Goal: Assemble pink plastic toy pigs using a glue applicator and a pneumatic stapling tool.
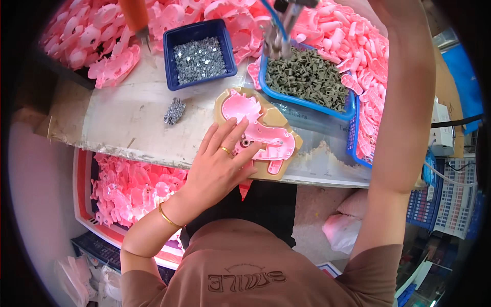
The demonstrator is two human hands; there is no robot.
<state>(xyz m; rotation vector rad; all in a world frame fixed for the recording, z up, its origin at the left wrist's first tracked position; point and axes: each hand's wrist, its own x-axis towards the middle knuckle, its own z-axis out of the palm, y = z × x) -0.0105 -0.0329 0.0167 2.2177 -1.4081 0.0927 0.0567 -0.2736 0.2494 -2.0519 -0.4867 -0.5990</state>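
Observation:
A pink molded plastic shell (276,134), curved with a rounded bowl at one end, lies hollow side up in a tan shaped holder (273,116) at the bench edge. My left hand (215,163) rests palm down over its left side, fingers apart, fingertips on the shell. The hand covers part of the shell. A ring and a gold bracelet are on that hand and wrist. My right forearm (401,102) reaches up along the right side; its hand lies beyond the upper edge of the picture. A pink pointed piece (245,190) hangs below the holder.
Small metal parts fill a dark blue tray (170,61); a loose clump of screws (175,111) lies nearby. Grey-green pieces fill a blue basket (307,108). An orange tool (134,15) and a metal fixture (279,38) hang overhead. Pink parts (138,189) heap in a lower-left box.

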